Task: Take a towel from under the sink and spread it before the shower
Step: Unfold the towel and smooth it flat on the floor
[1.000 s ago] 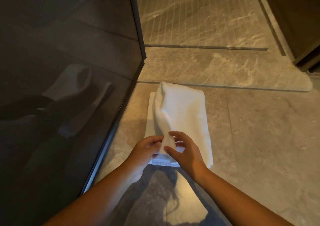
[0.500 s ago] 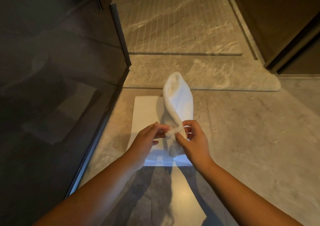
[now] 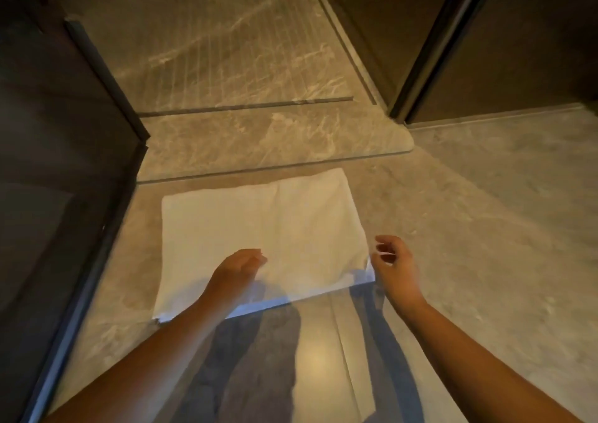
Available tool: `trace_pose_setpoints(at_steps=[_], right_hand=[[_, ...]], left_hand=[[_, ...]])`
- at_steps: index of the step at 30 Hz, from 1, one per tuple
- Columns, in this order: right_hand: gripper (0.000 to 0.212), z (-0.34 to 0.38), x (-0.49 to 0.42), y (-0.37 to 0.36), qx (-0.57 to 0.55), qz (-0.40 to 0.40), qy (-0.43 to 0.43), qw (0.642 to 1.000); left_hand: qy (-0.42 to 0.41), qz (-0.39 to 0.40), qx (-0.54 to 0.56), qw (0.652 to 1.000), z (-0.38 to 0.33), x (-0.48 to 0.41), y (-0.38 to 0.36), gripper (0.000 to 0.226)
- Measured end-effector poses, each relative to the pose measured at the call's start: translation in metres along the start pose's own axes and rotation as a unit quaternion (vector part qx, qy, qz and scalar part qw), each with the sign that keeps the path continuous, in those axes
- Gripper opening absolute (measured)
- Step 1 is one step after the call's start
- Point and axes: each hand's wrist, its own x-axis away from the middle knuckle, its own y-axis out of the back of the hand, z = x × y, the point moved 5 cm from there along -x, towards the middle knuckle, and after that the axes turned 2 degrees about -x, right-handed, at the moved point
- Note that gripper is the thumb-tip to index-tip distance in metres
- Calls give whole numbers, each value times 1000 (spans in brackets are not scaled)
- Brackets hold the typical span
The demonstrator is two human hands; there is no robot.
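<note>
The white towel [image 3: 259, 228] lies opened flat on the stone floor [image 3: 485, 228], just near of the shower threshold [image 3: 275, 137] and right of the dark glass panel [image 3: 64, 196]; the spreading step looks almost done, with only its near right corner standing raised. The next move would call for laying that corner down and smoothing the near edge. The right hand [image 3: 393, 260] seems to pinch the raised corner with narrow, curled fingers; the left hand [image 3: 238, 269] rests bent-fingered on the near edge, its grip impossible to tell.
</note>
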Motion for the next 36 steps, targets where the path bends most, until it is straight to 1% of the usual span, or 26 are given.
trace_pose_setpoints(at_steps=[1, 3, 4, 6, 8, 10, 13, 15, 17, 19, 24, 26, 28, 32, 34, 36], right_hand=[[35, -11, -2, 9, 12, -10, -23, 1000], [38, -25, -2, 20, 32, -10, -36, 999], [38, -28, -1, 22, 41, -4, -31, 999], [39, -30, 2, 19, 55, 18, -17, 998], [38, -25, 6, 9, 66, 47, 4, 997], [37, -18, 9, -6, 76, 82, 32, 993], [40, -10, 12, -29, 114, 134, 72, 982], [42, -10, 10, -39, 141, 139, 78, 977], [44, -12, 5, -44, 166, 119, 64, 977], [46, -17, -1, -45, 192, 102, 50, 975], [44, -23, -6, -49, 237, 82, 73, 965], [43, -23, -7, -48, 230, 76, 69, 968], [45, -24, -9, -45, 209, 78, 46, 974], [51, -28, -9, -40, 177, 112, -7, 978], [47, -29, -4, -40, 165, 128, -15, 978], [39, -25, 0, -40, 141, 122, -16, 982]], left_hand=[[-6, -21, -2, 1000, -1, 0, -1, 30], [-21, -51, 13, 998, -2, 0, -4, 28], [-35, -54, -17, 998, -1, 0, -6, 29], [-55, -44, -114, 991, 6, -3, -9, 32], [-64, -33, -183, 980, 13, -6, -10, 39], [-64, -31, -219, 973, 17, -6, -9, 44], [-48, -40, -241, 968, 28, -5, -3, 51], [-27, -29, -257, 966, 40, -4, 1, 54], [-14, -11, -263, 965, 53, 0, 1, 55], [-21, -1, -268, 963, 62, 6, 0, 56], [-31, 13, -270, 962, 69, 13, -3, 55], [-38, 5, -266, 963, 71, 15, -3, 55], [-47, -5, -267, 962, 73, 18, -3, 55], [-50, -6, -257, 965, 74, 21, -2, 57], [-46, -8, -242, 969, 72, 20, 0, 56], [-49, -16, -228, 972, 67, 21, 1, 54]])
